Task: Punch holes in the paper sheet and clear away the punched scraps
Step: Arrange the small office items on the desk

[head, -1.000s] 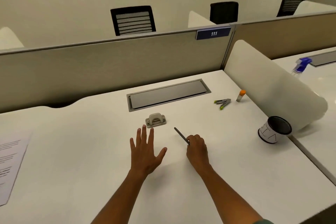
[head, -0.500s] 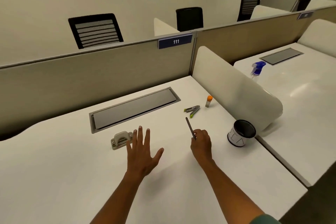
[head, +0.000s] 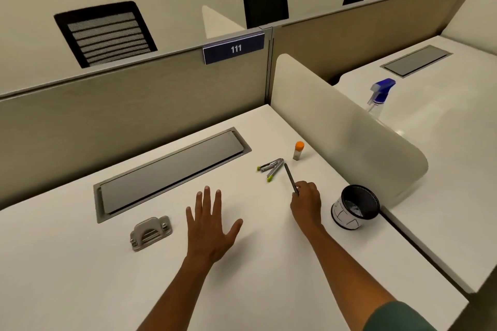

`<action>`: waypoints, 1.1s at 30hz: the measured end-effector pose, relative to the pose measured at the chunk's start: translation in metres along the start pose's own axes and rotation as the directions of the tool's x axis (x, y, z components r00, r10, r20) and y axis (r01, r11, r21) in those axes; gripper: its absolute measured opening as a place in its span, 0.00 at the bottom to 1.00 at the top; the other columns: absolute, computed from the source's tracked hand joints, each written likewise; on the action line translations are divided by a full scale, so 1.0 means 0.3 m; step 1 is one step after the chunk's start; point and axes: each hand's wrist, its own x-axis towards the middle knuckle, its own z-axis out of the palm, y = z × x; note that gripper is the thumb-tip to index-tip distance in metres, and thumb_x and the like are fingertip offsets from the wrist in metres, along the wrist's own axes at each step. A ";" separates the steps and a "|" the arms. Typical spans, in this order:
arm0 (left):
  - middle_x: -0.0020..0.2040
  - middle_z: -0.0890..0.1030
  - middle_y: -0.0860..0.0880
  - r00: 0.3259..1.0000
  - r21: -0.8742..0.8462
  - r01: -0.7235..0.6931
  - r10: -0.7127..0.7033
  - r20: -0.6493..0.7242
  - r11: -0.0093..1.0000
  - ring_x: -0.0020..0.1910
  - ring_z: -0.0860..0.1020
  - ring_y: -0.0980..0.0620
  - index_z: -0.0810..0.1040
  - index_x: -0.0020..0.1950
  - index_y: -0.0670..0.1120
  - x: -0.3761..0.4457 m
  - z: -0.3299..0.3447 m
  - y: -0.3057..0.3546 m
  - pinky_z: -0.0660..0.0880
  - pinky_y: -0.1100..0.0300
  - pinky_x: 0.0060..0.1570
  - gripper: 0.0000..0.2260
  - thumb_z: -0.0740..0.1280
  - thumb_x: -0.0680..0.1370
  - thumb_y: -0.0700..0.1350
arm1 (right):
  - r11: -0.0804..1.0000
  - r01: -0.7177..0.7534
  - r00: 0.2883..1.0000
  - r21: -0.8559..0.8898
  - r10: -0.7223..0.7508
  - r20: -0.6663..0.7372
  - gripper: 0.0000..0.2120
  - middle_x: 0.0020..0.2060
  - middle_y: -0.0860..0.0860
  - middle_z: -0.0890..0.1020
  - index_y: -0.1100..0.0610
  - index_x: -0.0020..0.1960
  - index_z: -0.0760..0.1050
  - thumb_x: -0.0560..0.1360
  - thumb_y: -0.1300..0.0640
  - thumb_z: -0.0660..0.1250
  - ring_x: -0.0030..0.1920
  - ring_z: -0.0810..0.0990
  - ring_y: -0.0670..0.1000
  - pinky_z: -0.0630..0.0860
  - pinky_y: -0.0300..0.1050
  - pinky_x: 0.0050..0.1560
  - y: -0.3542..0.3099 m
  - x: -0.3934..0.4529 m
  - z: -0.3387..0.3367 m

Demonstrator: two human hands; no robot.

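Two hands are over the white desk [head: 80, 290]: the left hand [head: 211, 228] hovers flat near the centre of the frame, fingers straight and spread, holding nothing, while the right hand [head: 306, 203] at centre right pinches the lower end of a thin dark pen [head: 290, 177] with curled fingers. Over the last second the view has swung right, so the printed paper sheet once at the left edge is now out of frame, and the pen hand has moved closer to the black mesh cup [head: 356, 207] at right. The grey hole punch [head: 150, 232] sits untouched at lower left of centre, just beside the left hand. My reading is that the pen is being put away into the cup, with punching not yet begun.
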 end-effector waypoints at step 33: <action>0.80 0.40 0.46 1.000 0.029 0.008 -0.008 0.005 1.000 0.78 0.39 0.45 0.42 0.79 0.50 0.201 0.023 0.024 0.45 0.40 0.75 0.40 0.48 0.75 0.71 | 0.986 0.060 0.997 -0.153 -0.067 -0.041 0.20 0.61 0.54 0.74 0.57 0.66 0.71 0.77 0.49 0.63 0.61 0.71 0.57 0.69 0.53 0.58 -0.038 0.174 0.066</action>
